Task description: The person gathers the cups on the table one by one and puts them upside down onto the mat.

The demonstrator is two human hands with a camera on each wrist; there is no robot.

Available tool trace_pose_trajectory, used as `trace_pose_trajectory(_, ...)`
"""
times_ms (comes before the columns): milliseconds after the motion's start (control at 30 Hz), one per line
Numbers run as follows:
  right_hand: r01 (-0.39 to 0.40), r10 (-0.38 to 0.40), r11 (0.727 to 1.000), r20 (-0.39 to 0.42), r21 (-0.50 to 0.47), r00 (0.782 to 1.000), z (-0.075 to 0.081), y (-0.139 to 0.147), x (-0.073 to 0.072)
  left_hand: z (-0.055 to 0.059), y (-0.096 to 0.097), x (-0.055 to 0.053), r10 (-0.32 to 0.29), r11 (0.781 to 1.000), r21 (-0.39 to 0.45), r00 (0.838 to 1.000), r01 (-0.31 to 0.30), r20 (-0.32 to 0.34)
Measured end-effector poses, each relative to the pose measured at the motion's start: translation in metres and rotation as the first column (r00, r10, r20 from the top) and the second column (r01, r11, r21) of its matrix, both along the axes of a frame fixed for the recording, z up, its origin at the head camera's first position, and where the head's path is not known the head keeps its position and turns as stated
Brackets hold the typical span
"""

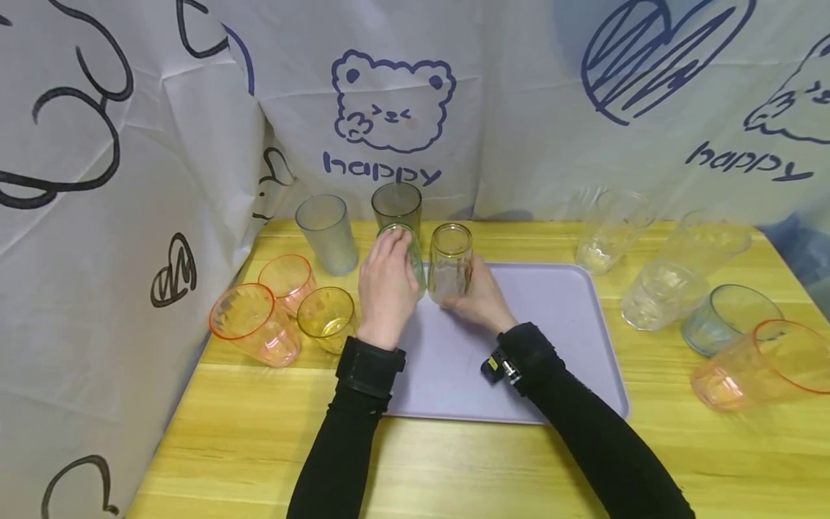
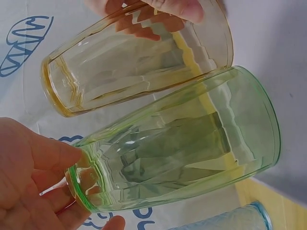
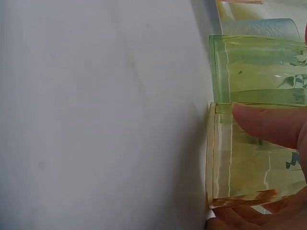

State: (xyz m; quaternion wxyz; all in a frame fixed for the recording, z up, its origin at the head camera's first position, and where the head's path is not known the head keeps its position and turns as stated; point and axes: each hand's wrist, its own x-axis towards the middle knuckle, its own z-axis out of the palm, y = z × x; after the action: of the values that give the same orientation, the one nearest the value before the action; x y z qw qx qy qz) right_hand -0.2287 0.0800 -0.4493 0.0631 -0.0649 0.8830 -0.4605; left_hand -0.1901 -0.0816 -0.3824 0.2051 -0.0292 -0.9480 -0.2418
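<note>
Upside down at the back left of the lilac tray (image 1: 454, 389), a green glass (image 2: 182, 148) and a pale amber glass (image 1: 449, 263) stand side by side, very close or touching. My left hand (image 1: 387, 292) holds the green glass from above, fingers and thumb around its narrow base. Low on the amber glass, my right hand (image 1: 483, 299) grips its side, with the thumb (image 3: 273, 124) near the wide rim. Both rims appear to rest on the tray in the right wrist view. In the head view my left hand hides much of the green glass.
Behind the tray stand a dark grey-green glass (image 1: 397, 198) and a frosted blue one (image 1: 329, 238). Orange-rimmed and yellow (image 1: 327, 321) glasses are at left. Clear glasses (image 1: 661, 295), a blue-grey tumbler (image 1: 726, 321) and an orange glass (image 1: 733, 375) line the right side.
</note>
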Motion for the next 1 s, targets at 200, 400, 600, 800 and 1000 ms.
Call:
trace_pose_trajectory(200, -0.013, 0.013, 1.000, 0.031, -0.004, 0.999, 0.003, 0.000, 0.001, -0.001, 0.001, -0.001, 0.001, 1.000, 0.017, 1.000, -0.002, 0.018)
trace_pose_trajectory(400, -0.023, 0.022, 0.999, 0.046, 0.037, 0.999, 0.005, 0.002, 0.001, -0.001, 0.002, -0.001, -0.004, 1.000, 0.023, 1.000, 0.004, 0.014)
trace_pose_trajectory(600, -0.038, 0.037, 0.997, 0.015, 0.066, 0.999, 0.002, 0.007, 0.000, -0.001, 0.004, 0.000, -0.014, 1.000, 0.025, 1.000, 0.014, 0.000)
trace_pose_trajectory(800, -0.029, 0.028, 1.000, 0.018, 0.003, 0.999, 0.004, 0.012, 0.004, 0.001, 0.004, -0.001, -0.034, 0.999, 0.031, 0.999, 0.034, 0.000)
trace_pose_trajectory(1000, 0.003, -0.006, 0.999, -0.072, -0.038, 0.997, 0.015, 0.014, 0.019, 0.008, 0.001, 0.009, -0.053, 0.995, 0.084, 0.998, 0.055, -0.026)
